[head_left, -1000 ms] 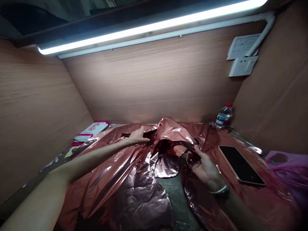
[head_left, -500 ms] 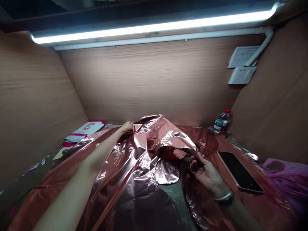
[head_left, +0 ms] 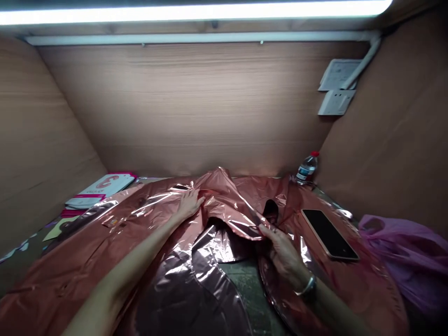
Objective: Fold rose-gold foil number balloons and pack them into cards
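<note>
The rose-gold crinkled foil sheet (head_left: 147, 210) lies spread over the dark desk (head_left: 245, 280) in the head view, humped up in the middle between my hands. My left hand (head_left: 189, 204) rests flat on the hump's left side, fingers loosely spread, gripping nothing. My right hand (head_left: 280, 247) pinches the foil's lifted edge between thumb and fingertips. A black smartphone (head_left: 329, 233) lies on the foil just right of that hand. A red-capped clear water bottle (head_left: 307, 169) stands by the back wall; a purple plastic bag (head_left: 402, 252) sits far right; pink-and-white cards (head_left: 101, 186) lie far left.
</note>
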Tool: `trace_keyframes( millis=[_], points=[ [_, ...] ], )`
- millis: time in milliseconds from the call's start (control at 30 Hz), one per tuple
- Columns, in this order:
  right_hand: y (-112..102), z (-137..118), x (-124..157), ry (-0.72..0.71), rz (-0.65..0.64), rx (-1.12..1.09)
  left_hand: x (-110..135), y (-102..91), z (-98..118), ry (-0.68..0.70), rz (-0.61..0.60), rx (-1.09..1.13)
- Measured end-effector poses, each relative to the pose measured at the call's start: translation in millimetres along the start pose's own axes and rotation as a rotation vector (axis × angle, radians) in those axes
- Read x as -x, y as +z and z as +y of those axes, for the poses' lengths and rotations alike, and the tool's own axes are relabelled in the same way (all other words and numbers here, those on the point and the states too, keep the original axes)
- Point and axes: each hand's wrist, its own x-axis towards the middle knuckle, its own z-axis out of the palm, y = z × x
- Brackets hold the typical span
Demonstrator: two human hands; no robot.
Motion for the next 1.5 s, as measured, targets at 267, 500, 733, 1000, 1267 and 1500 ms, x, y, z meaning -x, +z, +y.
trace_keyframes(
  millis=[267, 500, 733, 1000, 1267, 1500],
  points=[
    [-17.3, -20.6, 3.7, 0.16, -0.038, -0.141, -1.6, -6.1, -10.2, -0.013, -0.075, 0.037],
    [10.8, 3.6, 12.8, -0.05, -0.121, -0.008, -70.4, -41.0, 49.3, -0.017, -0.021, 0.177],
    [22.4, 24.7, 27.6, -0.256, -0.244, 0.243, -162.3, -43.7, 118.2, 0.002, -0.318, 0.277],
    [17.8, 21.7, 37.8, -0.253, -0.218, 0.357, -163.2, -10.3, 112.9, -0.077, -0.634, 0.423],
    [7.7, 33.2, 30.8, 0.038, -0.154, -0.047, -185.2, -13.3, 102.8, -0.072, -0.304, 0.667],
    [11.2, 29.9, 27.5, 0.082, -0.019, -0.226, -180.7, 7.8, 127.3, 0.028, -0.018, 0.585]
  ],
)
